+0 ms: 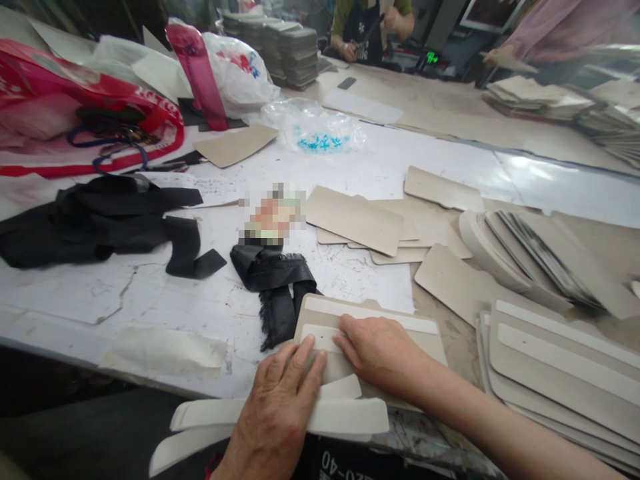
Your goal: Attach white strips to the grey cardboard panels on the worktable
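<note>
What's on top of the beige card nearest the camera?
A long white strip and a short white strip lie on the beige card; left hand and right hand press on the short one. The hands hide the card's lower part.

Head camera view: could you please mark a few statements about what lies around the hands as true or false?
1. The left hand and right hand both lie flat on the beige card panel. True.
2. The black fabric strip lies to the right of that panel. False: it lies to its left.
3. The clear plastic bag holds red pieces. False: they are blue.
4. A fanned stack of panels lies to the right of the hands. True.
</note>
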Motion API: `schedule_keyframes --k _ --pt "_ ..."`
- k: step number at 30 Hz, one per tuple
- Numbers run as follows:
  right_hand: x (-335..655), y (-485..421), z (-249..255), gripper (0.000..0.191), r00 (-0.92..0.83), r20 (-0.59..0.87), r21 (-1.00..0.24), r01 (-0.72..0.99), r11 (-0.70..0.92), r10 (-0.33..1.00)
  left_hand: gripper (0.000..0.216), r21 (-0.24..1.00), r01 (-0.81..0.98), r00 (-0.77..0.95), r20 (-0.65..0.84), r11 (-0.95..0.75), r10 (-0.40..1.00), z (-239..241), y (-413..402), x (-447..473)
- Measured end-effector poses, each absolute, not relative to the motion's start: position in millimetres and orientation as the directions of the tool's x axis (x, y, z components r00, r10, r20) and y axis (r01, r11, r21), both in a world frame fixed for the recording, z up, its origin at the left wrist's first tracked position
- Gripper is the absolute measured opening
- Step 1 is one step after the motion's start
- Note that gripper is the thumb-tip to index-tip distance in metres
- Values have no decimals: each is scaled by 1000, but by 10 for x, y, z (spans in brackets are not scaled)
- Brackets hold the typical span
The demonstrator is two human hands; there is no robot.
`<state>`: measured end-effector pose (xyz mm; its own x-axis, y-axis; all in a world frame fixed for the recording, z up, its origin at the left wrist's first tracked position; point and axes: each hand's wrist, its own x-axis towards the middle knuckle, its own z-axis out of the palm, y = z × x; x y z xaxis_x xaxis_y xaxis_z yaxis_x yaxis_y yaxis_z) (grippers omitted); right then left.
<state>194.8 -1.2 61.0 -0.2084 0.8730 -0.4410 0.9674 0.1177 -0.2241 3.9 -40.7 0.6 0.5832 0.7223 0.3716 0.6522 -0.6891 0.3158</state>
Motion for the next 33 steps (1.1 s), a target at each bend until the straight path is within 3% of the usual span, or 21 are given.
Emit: schedule_keyframes --k 15,19,22,28,31,33 --pt "1937 -26 637 24 -215 -407 -216 967 135 888 38 327 646 579 379 -690 722 42 -386 32" --pt "1925 -11 630 23 -215 -426 -214 968 133 879 45 299 699 575 305 -650 759 26 -377 47" --pt "1880 17 634 23 -199 -451 -210 971 113 870 51 220 750 573 255 -623 779 26 -359 87" --pt "2060 -98 875 19 -99 -439 -154 988 34 893 45 11 716 670 268 -698 692 24 -279 126" --pt "2348 -436 990 15 -36 -317 -124 992 -4 948 46 -46 696 705 230 -716 671 19 -250 96" --pt "2507 -738 992 14 -32 -92 -113 993 22 995 46 -65 688 717 215 -723 663 8 -246 67"
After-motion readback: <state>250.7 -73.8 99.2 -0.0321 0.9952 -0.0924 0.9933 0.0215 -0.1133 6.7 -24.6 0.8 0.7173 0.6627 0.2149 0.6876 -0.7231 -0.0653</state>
